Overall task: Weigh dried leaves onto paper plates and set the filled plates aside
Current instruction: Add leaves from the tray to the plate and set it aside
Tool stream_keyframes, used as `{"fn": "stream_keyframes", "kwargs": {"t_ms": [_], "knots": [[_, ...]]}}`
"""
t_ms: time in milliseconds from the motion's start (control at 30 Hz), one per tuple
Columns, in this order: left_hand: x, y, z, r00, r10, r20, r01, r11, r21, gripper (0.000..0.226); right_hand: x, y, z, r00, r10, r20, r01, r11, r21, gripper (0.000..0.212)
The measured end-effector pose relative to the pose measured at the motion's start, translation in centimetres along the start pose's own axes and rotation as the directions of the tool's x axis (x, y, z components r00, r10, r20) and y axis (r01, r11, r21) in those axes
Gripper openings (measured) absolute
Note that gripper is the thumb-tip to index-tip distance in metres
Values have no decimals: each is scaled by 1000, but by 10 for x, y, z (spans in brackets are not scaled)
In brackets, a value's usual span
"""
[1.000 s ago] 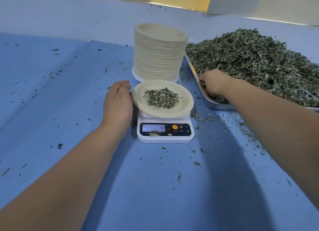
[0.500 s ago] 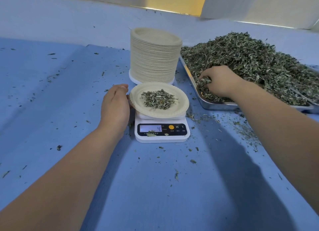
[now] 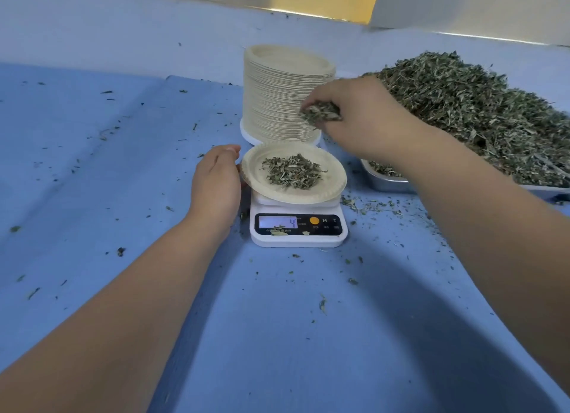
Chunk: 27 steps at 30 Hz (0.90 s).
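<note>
Right hand (image 3: 354, 122) now up from tray (image 3: 385, 182), leaves (image 3: 320, 113) half hidden in its grip

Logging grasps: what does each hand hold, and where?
Right hand pinches dried leaves in its fingers; left hand only touches the plate rim.

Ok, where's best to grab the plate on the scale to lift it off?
Pinch the plate at its left rim, coming from the left beside the left hand: that rim overhangs the scale, and the leaves sit centred.
</note>
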<state>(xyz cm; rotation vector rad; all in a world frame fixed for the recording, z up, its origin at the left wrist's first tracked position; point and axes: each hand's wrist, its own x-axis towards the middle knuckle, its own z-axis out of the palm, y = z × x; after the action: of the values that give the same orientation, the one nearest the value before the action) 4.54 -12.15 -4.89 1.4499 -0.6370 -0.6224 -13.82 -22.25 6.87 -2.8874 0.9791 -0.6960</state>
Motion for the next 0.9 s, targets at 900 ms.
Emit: {"fn": "stream_keyframes", "kwargs": {"t_ms": [900], "knots": [[-2,-1,2,997,52,61,-54,998,27,44,-11,1,23,969,216,-120,-137,875,464,53]]}}
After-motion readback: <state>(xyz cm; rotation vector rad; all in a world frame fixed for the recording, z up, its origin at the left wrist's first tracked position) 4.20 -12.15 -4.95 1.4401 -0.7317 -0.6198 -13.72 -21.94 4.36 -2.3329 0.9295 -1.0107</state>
